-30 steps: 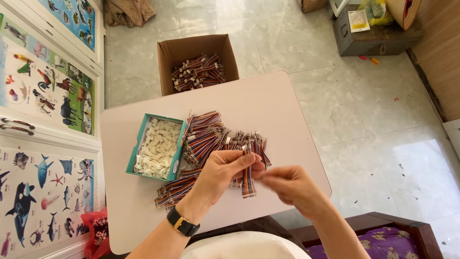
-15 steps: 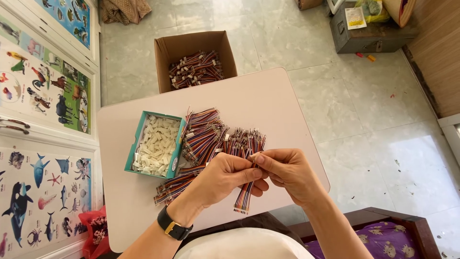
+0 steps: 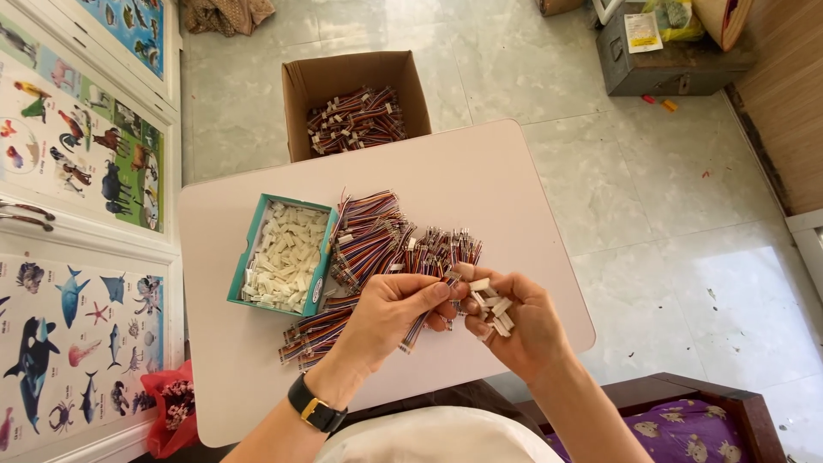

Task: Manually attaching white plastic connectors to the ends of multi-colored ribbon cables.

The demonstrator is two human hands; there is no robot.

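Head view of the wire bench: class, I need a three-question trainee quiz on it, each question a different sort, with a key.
1. True or false: the teal box holds white connector housings.
2. What does the left hand pinch?
A. a bundle of coloured wires
B. a screwdriver
C. a roll of tape
3. Where does the cardboard box of finished wires stand?

Key:
1. True.
2. A; the right hand cups several white housings.
3. On the floor, beyond the table.
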